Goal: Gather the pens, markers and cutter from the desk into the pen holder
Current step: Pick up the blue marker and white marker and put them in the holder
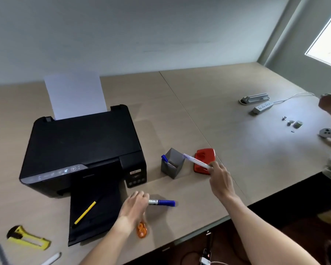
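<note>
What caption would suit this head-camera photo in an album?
Right hand brings a white pen toward the grey pen holder while left hand grips a blue-capped marker on the desk.

the right hand [219,180] is holding a white pen [196,161] over the grey pen holder [172,166], while the left hand [135,207] is gripping a blue marker [161,202] lying on the desk [227,121] beside the printer [80,150].

My left hand [136,204] reaches in from six o'clock, knuckles up, fingers curled closed around something pointing toward three o'clock. My right hand [221,181] stretches toward eleven o'clock, forearm extended, fingertips pinched together and raised above the left.
</note>
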A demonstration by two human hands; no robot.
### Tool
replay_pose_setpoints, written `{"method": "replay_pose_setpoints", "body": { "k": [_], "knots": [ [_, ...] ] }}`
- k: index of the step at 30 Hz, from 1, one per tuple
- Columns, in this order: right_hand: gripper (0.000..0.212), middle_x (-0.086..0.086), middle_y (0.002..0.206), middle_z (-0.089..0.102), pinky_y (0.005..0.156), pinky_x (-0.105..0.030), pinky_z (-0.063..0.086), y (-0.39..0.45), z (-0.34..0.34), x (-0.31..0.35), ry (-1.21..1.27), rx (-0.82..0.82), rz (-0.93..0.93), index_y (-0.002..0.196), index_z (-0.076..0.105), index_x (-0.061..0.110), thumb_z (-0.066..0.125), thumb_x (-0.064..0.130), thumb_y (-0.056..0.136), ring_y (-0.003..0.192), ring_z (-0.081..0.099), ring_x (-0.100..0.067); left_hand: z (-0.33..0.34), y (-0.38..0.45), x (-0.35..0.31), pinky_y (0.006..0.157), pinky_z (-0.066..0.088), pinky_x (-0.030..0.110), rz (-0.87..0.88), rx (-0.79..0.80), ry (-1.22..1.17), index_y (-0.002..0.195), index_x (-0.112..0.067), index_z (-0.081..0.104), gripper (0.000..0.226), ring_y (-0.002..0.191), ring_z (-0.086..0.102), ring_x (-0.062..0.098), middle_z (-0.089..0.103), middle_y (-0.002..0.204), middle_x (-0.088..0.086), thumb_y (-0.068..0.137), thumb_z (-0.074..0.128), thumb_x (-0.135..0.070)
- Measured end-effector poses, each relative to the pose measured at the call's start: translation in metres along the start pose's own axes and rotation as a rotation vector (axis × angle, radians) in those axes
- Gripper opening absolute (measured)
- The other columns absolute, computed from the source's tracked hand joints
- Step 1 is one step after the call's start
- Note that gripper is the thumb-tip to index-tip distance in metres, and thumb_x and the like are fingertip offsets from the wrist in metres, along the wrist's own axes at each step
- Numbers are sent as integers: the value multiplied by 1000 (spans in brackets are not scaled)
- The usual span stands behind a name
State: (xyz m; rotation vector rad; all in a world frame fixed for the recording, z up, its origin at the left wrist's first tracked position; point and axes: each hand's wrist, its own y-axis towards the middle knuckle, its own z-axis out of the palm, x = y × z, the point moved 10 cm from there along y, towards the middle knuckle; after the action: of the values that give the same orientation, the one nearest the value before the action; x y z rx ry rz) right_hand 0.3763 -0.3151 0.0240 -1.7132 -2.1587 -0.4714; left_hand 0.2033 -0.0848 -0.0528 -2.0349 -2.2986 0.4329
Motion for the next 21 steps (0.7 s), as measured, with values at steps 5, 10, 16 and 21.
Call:
{"method": "replay_pose_setpoints", "body": {
  "k": [5, 10, 16, 21],
  "knots": [
    [25, -9, 105, 55, 87, -39, 43, 43, -13, 59, -139, 90, -169, 105, 57, 16, 49, 6, 84, 98, 55, -35, -48, 3, -8, 73, 53, 24, -18, -156, -167, 111, -14, 58, 16, 82, 61, 13, 61, 101, 1, 96, 52, -12],
    [34, -13, 119, 54, 97, -39, 39, 50, 1, 108, -205, 134, -293, 115, 57, 9, 52, -4, 84, 113, 51, -32, -104, 20, -16, 69, 45, 17, 2, -334, -235, 112, -14, 56, 19, 79, 59, 13, 53, 107, 1, 98, 46, -7],
    [43, -14, 122, 58, 93, -39, 42, 46, 11, 91, -90, 152, -195, 123, 50, 9, 50, -9, 84, 108, 58, -31, -152, 55, -12, 75, 54, 33, -40, -456, -271, 110, -10, 55, 23, 79, 59, 24, 52, 105, 8, 94, 44, 3],
    [36, -14, 122, 57, 92, -39, 41, 46, 5, 51, -146, 201, -81, 120, 52, 9, 44, -1, 86, 110, 53, -36, -166, 85, -21, 80, 55, 32, -24, -456, -254, 115, -6, 55, 28, 85, 59, 24, 53, 110, 12, 91, 45, 4]
  ]
}}
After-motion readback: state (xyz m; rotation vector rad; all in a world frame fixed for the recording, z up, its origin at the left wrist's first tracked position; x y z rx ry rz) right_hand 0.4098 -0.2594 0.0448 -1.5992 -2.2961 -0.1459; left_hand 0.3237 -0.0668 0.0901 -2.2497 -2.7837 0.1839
